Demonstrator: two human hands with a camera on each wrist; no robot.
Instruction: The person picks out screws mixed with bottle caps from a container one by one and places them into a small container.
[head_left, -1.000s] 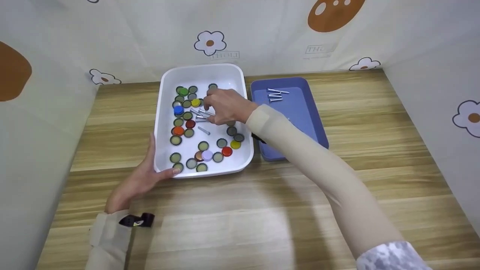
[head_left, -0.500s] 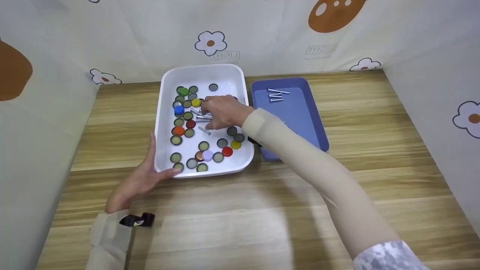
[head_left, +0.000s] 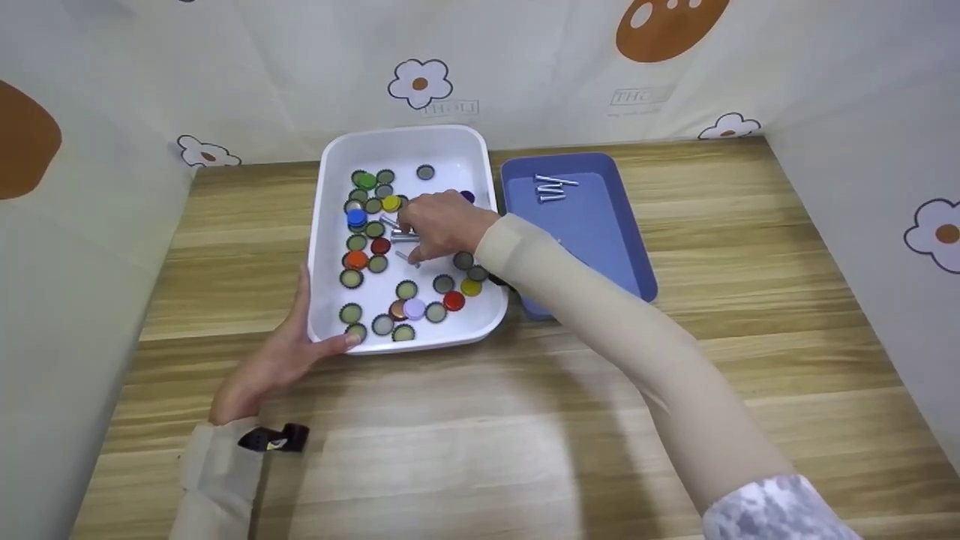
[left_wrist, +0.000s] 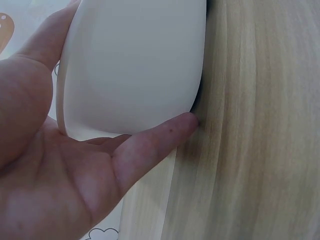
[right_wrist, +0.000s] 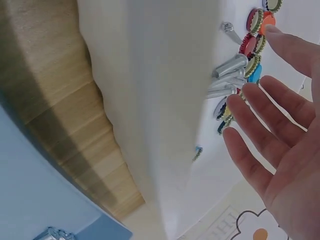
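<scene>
My left hand [head_left: 289,341] holds the near-left corner of a white tray [head_left: 405,146], thumb over the rim; in the left wrist view its fingers lie against the outer side. Inside are several bottle caps, among them an orange one [head_left: 355,259] and a blue one [head_left: 357,217], plus a small heap of metal bolts [head_left: 403,236]. Over that heap hovers my right hand [head_left: 446,223], covering part of it. The right wrist view shows its fingers [right_wrist: 255,117] spread and the thumb apart, with nothing between them. A single bolt [head_left: 403,256] lies near the thumb tip.
Right of the white tray stands a blue tray [head_left: 592,217] with several bolts [head_left: 555,181] near its back; my right forearm crosses over its front part. Both trays sit on a wooden tabletop [head_left: 435,450], close to a patterned cloth wall [head_left: 525,75].
My right hand has shifted a little left and toward me over the bolts, uncovering a dark blue cap and a grey one behind it. The left hand keeps its hold on the tray.
</scene>
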